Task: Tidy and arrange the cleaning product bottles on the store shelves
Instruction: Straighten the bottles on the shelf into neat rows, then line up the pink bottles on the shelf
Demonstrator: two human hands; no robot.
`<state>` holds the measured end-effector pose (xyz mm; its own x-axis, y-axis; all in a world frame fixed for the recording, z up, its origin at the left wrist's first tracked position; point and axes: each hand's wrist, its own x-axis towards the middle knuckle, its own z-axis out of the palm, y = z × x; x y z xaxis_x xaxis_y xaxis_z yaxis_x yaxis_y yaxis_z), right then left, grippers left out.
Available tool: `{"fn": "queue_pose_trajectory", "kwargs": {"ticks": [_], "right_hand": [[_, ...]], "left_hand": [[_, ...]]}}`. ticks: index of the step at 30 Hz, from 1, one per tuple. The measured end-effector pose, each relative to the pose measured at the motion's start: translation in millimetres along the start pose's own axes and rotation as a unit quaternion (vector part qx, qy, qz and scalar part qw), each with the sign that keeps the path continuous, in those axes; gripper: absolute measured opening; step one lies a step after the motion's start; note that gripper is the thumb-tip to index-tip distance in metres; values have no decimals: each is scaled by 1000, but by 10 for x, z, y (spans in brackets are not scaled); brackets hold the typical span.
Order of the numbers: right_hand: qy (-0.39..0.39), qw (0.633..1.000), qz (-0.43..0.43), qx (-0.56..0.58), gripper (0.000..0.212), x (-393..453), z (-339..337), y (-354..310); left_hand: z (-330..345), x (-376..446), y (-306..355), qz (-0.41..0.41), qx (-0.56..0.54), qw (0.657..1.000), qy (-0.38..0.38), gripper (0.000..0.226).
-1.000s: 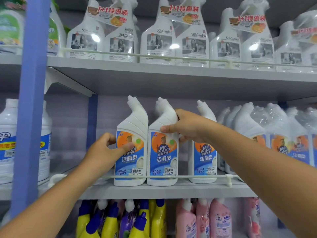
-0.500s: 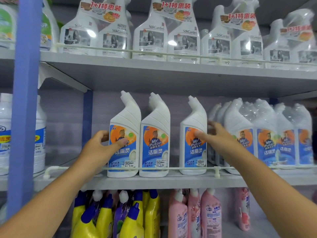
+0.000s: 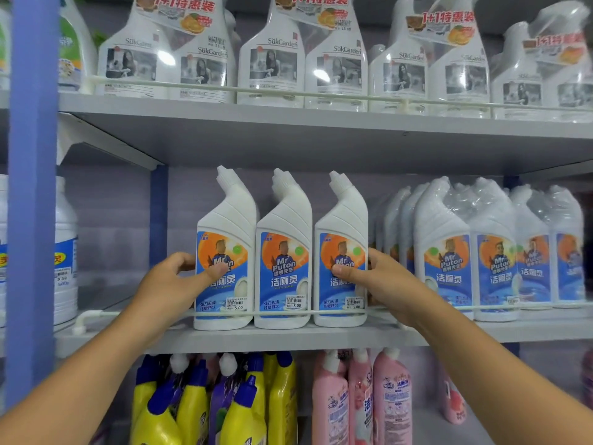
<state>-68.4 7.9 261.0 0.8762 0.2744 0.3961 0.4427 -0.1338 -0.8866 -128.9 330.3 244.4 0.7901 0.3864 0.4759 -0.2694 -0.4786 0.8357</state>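
Nearest me, my two bare forearms reach up from the bottom corners toward the middle shelf [image 3: 288,340]. My left hand [image 3: 170,284] grips the left bottle [image 3: 224,252] of three white bent-neck toilet-cleaner bottles: the thumb lies across its blue and orange label, and the fingers curl round its left side. My right hand [image 3: 385,284] grips the right bottle [image 3: 341,248] in the mirrored way, thumb on the label front and fingers wrapped behind its right side. Between my hands stands the middle bottle [image 3: 284,252], untouched by either hand, just beside its neighbours; I cannot tell whether the three sides touch. All three stand upright at the front of the shelf, behind a thin white guard rail [image 3: 288,311] that crosses just below my thumbs.

Below my hands, on the lower shelf, yellow bottles with blue caps [image 3: 192,409] sit under my left hand and pink bottles [image 3: 362,406] under my right.

Right of my right hand, on the same middle shelf, are shrink-wrapped packs of the same cleaner [image 3: 475,248]. Left of my left hand, past a blue upright post [image 3: 32,203], stands a large white jug [image 3: 65,252].

Above both hands, the upper shelf [image 3: 321,136] carries clear-wrapped pairs of white spray bottles [image 3: 272,65] with red promotional tags.
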Motion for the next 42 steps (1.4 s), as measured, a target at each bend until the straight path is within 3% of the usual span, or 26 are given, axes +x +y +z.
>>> {"fn": "queue_pose_trajectory", "kwargs": {"ticks": [15, 23, 26, 31, 35, 42], "right_hand": [[8, 1000, 6, -11, 34, -45, 54, 35], [46, 998, -6, -38, 25, -102, 119, 70], [81, 995, -4, -50, 32, -98, 134, 48], [127, 990, -24, -54, 61, -297, 112, 72], [128, 988, -55, -61, 65, -726, -35, 104], [99, 994, -30, 30, 54, -1711, -560, 591]], "left_hand": [[-70, 14, -6, -9, 4, 1000, -29, 35], [-77, 42, -53, 0, 4, 999, -37, 47], [-57, -13, -52, 36, 2, 999, -11, 59], [47, -385, 5, 92, -52, 993, 54, 81], [276, -926, 116, 117, -66, 988, 80, 71], [1191, -2138, 49, 13, -122, 992, 7, 63]]}}
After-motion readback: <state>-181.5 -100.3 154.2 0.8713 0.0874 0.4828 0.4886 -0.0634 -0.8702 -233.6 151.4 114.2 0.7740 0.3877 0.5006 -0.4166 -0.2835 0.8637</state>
